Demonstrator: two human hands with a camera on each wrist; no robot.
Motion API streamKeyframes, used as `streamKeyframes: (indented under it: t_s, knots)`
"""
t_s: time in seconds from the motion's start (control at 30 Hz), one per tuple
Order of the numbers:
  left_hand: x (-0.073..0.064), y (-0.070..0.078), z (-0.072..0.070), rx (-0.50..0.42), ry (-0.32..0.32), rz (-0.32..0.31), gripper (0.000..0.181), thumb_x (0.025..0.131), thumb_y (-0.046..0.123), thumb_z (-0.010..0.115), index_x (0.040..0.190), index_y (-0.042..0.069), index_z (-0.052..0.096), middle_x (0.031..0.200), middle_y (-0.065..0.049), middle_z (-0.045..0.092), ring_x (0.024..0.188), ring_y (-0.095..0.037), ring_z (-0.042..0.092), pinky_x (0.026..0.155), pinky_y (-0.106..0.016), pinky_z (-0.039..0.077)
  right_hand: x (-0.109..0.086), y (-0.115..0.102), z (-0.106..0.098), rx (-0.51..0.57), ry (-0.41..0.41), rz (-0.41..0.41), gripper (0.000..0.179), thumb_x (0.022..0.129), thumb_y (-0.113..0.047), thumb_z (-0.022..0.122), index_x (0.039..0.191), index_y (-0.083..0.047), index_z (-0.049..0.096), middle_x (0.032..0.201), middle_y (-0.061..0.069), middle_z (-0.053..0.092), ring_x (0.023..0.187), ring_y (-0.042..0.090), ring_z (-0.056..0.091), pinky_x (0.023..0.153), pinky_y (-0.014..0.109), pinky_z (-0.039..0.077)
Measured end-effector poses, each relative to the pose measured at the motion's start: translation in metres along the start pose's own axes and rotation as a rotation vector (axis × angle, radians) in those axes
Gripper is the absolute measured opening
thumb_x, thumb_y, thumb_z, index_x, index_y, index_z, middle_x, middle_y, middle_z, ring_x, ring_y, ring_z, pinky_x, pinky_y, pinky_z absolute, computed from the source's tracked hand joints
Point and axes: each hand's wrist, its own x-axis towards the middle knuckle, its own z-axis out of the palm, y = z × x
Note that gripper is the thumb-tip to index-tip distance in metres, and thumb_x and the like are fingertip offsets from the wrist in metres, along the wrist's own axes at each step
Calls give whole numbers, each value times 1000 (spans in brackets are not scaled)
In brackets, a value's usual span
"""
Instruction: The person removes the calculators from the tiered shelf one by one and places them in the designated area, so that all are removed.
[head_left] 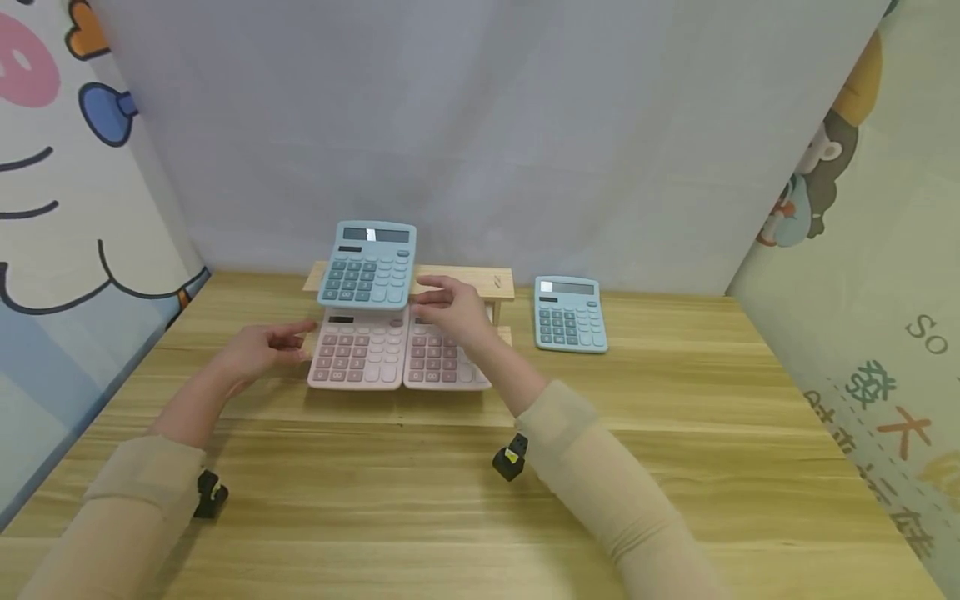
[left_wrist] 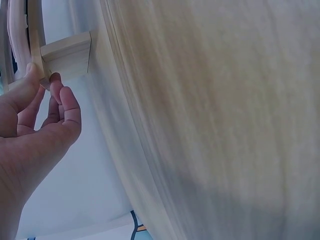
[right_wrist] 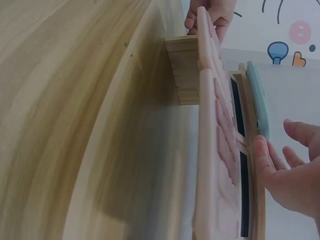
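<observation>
A two-tier wooden stand [head_left: 468,279] bears a blue calculator [head_left: 386,271] on the left of its upper shelf. Two pink calculators, a left one [head_left: 356,352] and a right one [head_left: 442,365], lie side by side on its lower shelf. My left hand [head_left: 258,352] is at the stand's left end; in the left wrist view its thumb and fingertips pinch the edge of the wooden board [left_wrist: 36,40]. Fingers spread, my right hand [head_left: 459,312] covers part of the right pink calculator. In the right wrist view a fingertip is right at the blue calculator's edge [right_wrist: 259,100].
Right of the stand, another blue calculator [head_left: 570,315] lies on the wood-grain table [head_left: 390,508]. A pale cloth [head_left: 487,142] hangs behind, with printed cartoon panels at both sides. Black devices [head_left: 510,458] are strapped at both wrists.
</observation>
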Motion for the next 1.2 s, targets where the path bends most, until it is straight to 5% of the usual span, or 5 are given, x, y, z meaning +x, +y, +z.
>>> streamKeyframes:
  t_s: [0.47, 0.9, 1.2]
  knots:
    - [0, -1, 0, -11, -7, 14, 62, 93, 17, 60, 147, 7, 31, 141, -28, 38, 129, -39, 35, 106, -53, 32, 7, 9, 20, 31, 68, 14, 52, 84, -15, 71, 133, -18, 53, 112, 6, 67, 96, 13, 65, 81, 23, 53]
    - [1, -3, 0, -17, -2, 24, 62, 93, 17, 60, 147, 7, 32, 141, -28, 37, 129, -39, 35, 106, -52, 33, 10, 3, 40, 310, 213, 76, 51, 83, -5, 70, 131, -11, 54, 102, 8, 66, 88, 15, 68, 74, 21, 55]
    - [3, -4, -2, 4, -12, 1, 63, 93, 21, 60, 148, 11, 31, 143, -28, 35, 131, -41, 33, 106, -55, 30, 6, 3, 41, 424, 210, 105, 52, 81, 3, 68, 130, -9, 55, 102, 10, 64, 84, 18, 68, 74, 26, 56]
